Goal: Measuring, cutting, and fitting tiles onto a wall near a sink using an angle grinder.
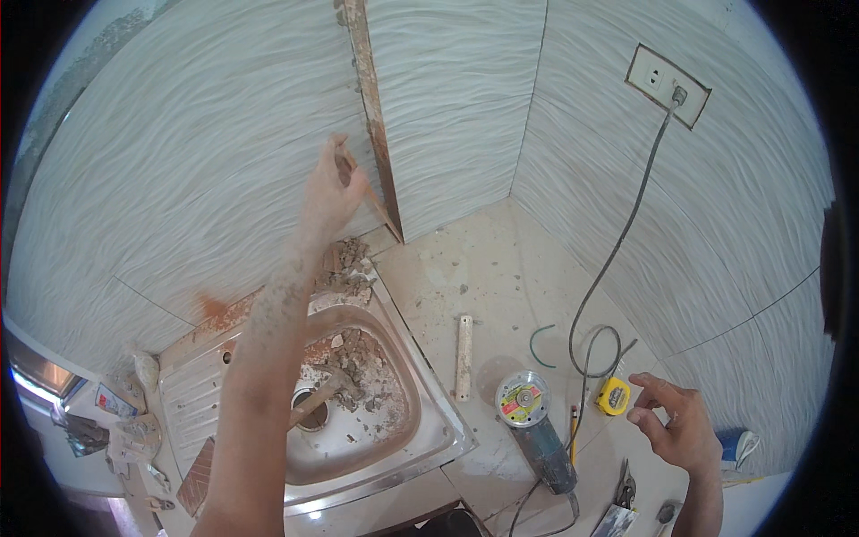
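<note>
My left hand (336, 186) is raised in front of the wall, fingers closed on a thin tan strip (379, 207). The strip slants down to the right, its lower end by the foot of a narrow brown groove (375, 98) between the wall tiles. What the strip is made of I cannot tell. Over the counter on the right, my right hand (676, 421) has its thumb and fingers bent and apart, holding nothing. Just left of it lies a yellow tape measure (614, 396). An angle grinder (540, 438) with a round disc and a pencil (574, 432) lie further left.
A steel sink (419, 394) holds rubble (358, 358) and a hammer (318, 403). A white bar (463, 358) lies beside it. A grey cord (633, 215) hangs from the wall socket (667, 85) to the counter (483, 259). Pliers (625, 488) lie at the front.
</note>
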Motion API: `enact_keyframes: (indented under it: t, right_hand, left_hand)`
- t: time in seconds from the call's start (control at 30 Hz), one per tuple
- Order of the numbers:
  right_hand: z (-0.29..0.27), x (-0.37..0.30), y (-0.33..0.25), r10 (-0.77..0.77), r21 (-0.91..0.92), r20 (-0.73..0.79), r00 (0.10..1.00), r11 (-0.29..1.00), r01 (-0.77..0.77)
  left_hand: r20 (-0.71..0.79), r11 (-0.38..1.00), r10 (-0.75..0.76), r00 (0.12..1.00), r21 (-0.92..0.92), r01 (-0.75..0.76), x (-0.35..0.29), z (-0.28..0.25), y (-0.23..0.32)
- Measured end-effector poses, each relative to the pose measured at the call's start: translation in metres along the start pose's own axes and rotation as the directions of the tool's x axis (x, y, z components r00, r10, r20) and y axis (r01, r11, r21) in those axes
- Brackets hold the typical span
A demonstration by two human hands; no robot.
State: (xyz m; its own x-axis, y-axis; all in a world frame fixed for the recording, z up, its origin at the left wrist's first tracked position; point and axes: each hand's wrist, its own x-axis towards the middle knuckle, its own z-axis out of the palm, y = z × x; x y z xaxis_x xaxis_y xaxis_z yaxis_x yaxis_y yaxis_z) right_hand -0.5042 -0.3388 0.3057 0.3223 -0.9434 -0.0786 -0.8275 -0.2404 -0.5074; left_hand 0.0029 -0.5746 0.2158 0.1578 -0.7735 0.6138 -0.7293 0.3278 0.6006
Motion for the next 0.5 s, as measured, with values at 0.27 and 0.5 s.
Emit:
enact_keyframes:
  t: [0.27,0.5]
  right_hand:
    - [0.003,-0.015,-0.005,0.038,0.04,0.068,0.997,0.998,-0.041]
    - [-0.001,-0.017,-0.031,-0.091,0.048,0.053,0.994,0.995,0.089]
  left_hand:
    - [-0.197,0.994,-0.102,0.975,-0.05,0.094,-0.033,-0.03,-0.001]
    - [-0.183,0.997,-0.074,0.98,0.005,0.076,-0.077,-0.114,0.046]
